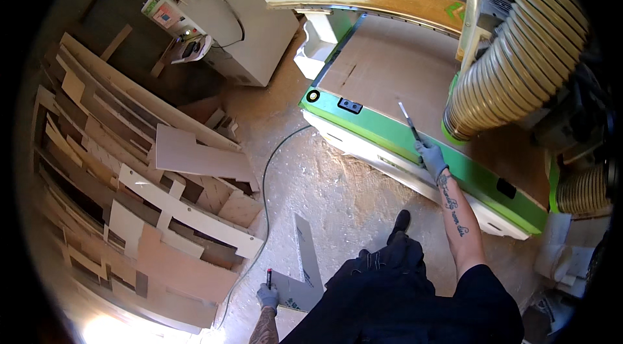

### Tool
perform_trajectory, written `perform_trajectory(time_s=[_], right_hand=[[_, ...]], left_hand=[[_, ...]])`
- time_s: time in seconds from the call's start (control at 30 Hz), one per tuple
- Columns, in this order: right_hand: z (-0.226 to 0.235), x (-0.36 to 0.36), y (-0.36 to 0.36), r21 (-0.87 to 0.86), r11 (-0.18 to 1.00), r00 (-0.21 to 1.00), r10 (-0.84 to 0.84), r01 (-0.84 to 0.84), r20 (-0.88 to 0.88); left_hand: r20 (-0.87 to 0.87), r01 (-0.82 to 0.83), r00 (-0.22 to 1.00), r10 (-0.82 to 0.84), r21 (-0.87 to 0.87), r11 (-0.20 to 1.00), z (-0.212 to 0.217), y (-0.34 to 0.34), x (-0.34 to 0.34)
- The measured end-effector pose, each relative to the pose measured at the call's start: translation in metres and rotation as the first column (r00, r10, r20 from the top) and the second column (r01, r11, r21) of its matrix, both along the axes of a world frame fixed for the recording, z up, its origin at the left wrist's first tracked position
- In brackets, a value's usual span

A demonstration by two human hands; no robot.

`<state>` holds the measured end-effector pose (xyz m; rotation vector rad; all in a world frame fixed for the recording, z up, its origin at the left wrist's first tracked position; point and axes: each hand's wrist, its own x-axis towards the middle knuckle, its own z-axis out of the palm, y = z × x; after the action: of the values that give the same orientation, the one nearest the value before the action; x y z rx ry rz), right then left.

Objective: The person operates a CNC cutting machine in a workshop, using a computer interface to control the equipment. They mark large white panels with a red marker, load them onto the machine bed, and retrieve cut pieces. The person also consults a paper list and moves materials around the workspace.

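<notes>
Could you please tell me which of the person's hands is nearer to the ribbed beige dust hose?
The right hand, holding a slim tool over the green machine edge, is just left of the ribbed beige dust hose. The left hand is far below it, by the floor.

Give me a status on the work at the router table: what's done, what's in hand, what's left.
Looks done: a brown board lies flat on the green-edged machine bed, with short dark slots showing in it. In hand: the gloved right hand holds a thin tool with its tip over the board; the gloved left hand holds a red-tipped marker beside a grey square. Left: the board is still on the bed; further progress can't be read.
</notes>
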<state>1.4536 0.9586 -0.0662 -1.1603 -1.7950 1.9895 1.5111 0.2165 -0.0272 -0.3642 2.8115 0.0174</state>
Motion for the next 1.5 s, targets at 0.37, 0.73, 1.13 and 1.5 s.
perform_trajectory(time_s=[0.37,0.73,1.13,1.5], right_hand=[[-0.102,0.248,0.223,0.836,0.508,0.562,-0.637,-0.208,0.527],[-0.071,0.304,0.059,0.909,0.335,0.814,-0.581,0.249,-0.009],[-0.077,0.569,-0.339,0.273,0.481,0.475,-0.875,0.833,0.094],[-0.115,0.755,-0.402,-0.204,-0.032,-0.054,-0.993,0.978,-0.101]], left_hand=[[0.04,-0.101,0.994,0.103,-0.051,0.994,0.021,0.031,0.029],[0.162,0.624,0.751,-0.64,0.142,0.769,-0.043,0.032,-0.043],[0.218,0.931,-0.31,-0.925,0.267,-0.249,-0.02,0.291,0.022],[-0.134,0.72,-0.596,-0.792,0.349,-0.6,-0.006,0.589,0.381]])
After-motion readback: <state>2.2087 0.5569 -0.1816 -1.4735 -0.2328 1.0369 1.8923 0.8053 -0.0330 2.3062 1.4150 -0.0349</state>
